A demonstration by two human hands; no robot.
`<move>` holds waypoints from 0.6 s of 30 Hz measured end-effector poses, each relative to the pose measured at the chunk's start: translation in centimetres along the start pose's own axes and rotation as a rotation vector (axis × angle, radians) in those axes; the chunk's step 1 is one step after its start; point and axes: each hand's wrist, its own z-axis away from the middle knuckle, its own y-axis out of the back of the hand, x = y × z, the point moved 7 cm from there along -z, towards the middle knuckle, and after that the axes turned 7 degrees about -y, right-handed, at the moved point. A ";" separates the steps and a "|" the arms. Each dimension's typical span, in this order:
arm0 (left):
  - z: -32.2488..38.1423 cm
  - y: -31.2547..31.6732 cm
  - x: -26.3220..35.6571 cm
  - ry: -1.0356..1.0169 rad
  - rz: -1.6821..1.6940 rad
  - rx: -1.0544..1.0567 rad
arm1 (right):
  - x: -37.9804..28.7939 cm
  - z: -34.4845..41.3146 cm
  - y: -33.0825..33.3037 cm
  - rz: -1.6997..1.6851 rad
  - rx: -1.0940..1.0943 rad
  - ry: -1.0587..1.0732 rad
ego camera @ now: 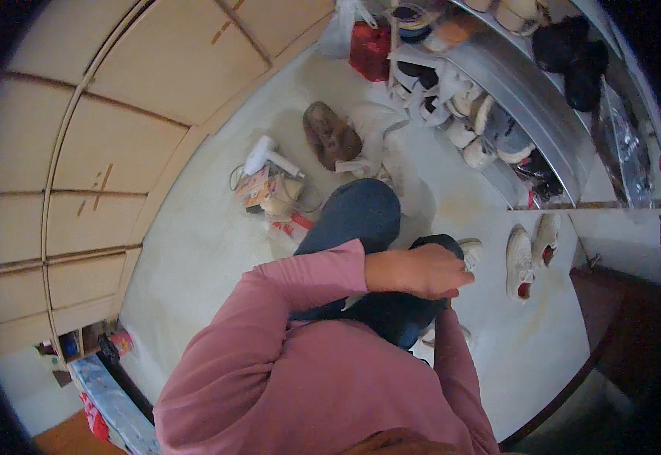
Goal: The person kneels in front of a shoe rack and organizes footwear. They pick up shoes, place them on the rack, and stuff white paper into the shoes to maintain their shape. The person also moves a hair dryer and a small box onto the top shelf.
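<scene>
My left hand (424,272) lies across my bent right knee, its fingers curled and pointing to the right. Whether anything is inside those fingers is hidden from above. Of my right hand (449,302) only a sliver near the wrist shows, beneath the left one; its fingers are out of sight. Both knees are drawn up in dark blue jeans (359,213). Just past the hands is part of a white shoe (471,252). Farther right, a pair of white lace-up shoes (519,264) rests on the pale floor (194,273).
Ahead lie a brown shoe (330,136), a white hair dryer (268,156) and a printed packet (256,187). A metal shoe rack (507,74) full of shoes stands at upper right, beside a red bag (370,50). Cream cabinets (120,136) line the left.
</scene>
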 end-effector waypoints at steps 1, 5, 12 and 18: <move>-0.4 -0.4 0.3 -0.005 0.007 -0.007 | 0.0 -0.2 0.6 0.000 0.000 0.000; -0.6 -0.1 1.0 -0.101 -0.013 0.103 | 0.2 -0.3 3.3 0.005 0.012 -0.015; -0.5 -1.4 -0.4 -0.028 -0.004 0.049 | -1.0 -0.8 1.7 0.002 -0.001 0.010; 1.4 0.4 -2.6 0.067 -0.041 0.082 | -3.0 -2.0 -1.4 -0.010 -0.008 0.034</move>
